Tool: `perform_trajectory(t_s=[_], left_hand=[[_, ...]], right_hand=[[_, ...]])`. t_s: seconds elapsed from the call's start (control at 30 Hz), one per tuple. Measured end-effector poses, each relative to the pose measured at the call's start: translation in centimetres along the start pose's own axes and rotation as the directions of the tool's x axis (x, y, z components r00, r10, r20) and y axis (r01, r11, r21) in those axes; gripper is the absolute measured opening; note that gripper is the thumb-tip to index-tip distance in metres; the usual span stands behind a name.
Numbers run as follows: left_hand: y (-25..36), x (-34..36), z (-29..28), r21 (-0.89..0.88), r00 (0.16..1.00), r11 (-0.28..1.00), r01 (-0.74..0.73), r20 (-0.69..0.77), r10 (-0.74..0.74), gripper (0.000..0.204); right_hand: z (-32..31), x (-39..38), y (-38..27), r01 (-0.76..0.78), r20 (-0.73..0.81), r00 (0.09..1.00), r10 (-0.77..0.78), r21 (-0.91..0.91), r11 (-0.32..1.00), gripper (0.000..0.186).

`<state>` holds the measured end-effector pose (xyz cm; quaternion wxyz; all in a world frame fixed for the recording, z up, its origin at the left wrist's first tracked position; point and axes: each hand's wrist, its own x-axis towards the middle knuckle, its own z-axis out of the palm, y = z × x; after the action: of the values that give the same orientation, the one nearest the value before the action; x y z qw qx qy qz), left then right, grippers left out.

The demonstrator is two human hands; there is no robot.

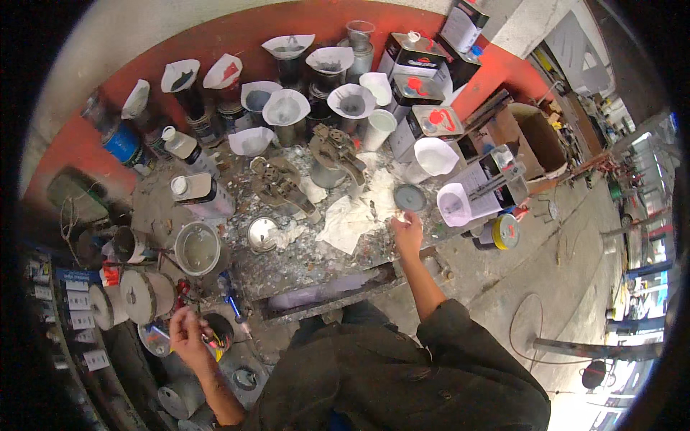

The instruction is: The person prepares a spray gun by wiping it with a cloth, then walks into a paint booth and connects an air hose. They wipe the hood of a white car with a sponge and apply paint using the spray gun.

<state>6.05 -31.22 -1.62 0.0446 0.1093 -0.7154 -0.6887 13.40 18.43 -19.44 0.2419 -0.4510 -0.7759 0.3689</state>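
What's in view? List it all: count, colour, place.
wall: one, red and pale, rear
floor: one, grey, right
workbench: one, grey, centre
paper cones: about a dozen, mostly white, bench
cans: several, dark and white, right rear
capped containers: two, whitish, left rear
metal tools: two, brown, centre
sheets: several, white, centre
lid: one, grey, bench right
bucket: one, grey, left
spools: two, beige, far left
box: one, brown, right rear
jacket: one, dark, bottom
left fingers: one set, bare, lower left
right fingers: one set, bare, by lid
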Motion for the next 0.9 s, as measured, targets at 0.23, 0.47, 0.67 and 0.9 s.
perform_trajectory(t_s=[0.23, 0.47, 0.67, 0.9], left_hand=[[-1.6, -2.9, 3.1, 0.028, 0.973, 0.981, 0.19, 0.129, -0.192, 0.011], [-1.4, -5.0, 4.7, 0.015, 0.979, 0.983, 0.18, 0.097, -0.181, 0.011], [-2.4, -5.5, 5.5, -0.021, 0.977, 0.982, 0.189, 0.106, -0.185, 0.011], [-4.3, -5.2, 5.8, -0.041, 0.974, 0.975, 0.219, 0.072, -0.216, 0.012]], right_hand=[[1.5, 3.2, -1.0, -0.133, -0.235, 0.969, 0.072, -0.256, 0.958, 0.108], [2.8, 5.5, 0.5, -0.053, -0.326, 0.944, -0.05, -0.299, 0.953, 0.106], [0.3, 1.5, -1.8, 0.055, -0.278, 0.956, -0.091, -0.135, 0.989, 0.106], [-4.3, -5.5, -13.3, 0.533, 0.113, 0.792, -0.6, 0.353, 0.769, 0.11]])
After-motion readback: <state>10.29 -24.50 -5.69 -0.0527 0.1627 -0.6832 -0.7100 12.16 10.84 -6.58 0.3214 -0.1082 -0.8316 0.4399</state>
